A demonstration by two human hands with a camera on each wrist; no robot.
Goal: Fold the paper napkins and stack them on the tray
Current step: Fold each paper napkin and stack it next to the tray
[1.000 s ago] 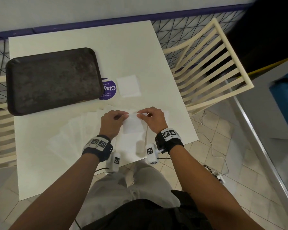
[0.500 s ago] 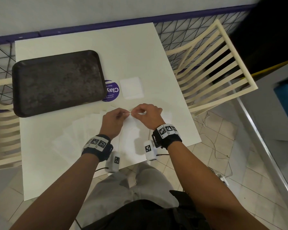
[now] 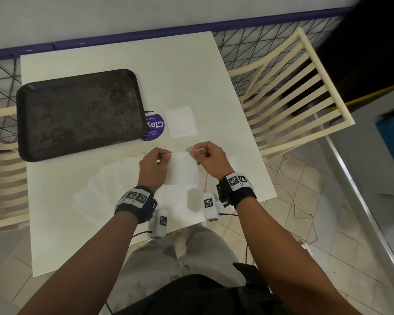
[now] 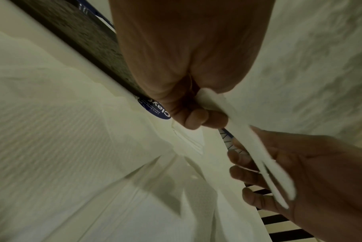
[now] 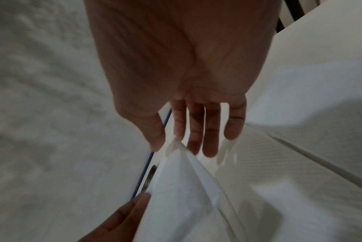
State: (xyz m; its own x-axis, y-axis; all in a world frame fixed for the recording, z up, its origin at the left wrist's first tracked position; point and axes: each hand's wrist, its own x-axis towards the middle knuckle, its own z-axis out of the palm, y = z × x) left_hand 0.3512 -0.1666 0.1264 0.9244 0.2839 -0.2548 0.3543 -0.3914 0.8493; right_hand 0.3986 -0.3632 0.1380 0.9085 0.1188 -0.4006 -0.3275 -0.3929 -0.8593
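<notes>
A white paper napkin (image 3: 182, 167) hangs lifted above the table's front, held by its two top corners. My left hand (image 3: 162, 156) pinches the left corner, and in the left wrist view its curled fingers (image 4: 196, 117) grip the napkin's edge (image 4: 244, 139). My right hand (image 3: 199, 152) pinches the right corner between thumb and forefinger (image 5: 165, 139), the other fingers straight. Several unfolded napkins (image 3: 109, 180) lie fanned on the table under and left of the hands. One folded napkin (image 3: 181, 121) lies flat beyond the hands. The dark tray (image 3: 77, 112) sits at the far left, bare.
A round purple sticker (image 3: 154, 127) shows between tray and folded napkin. The white table (image 3: 180, 71) ends at a wire fence at the back. Cream slatted chairs (image 3: 291, 87) stand at the right and left sides. Tiled floor lies below the front edge.
Both hands have lifted the napkin off the pile and drawn apart, so it now hangs spread between them; half a second ago the hands met at one point.
</notes>
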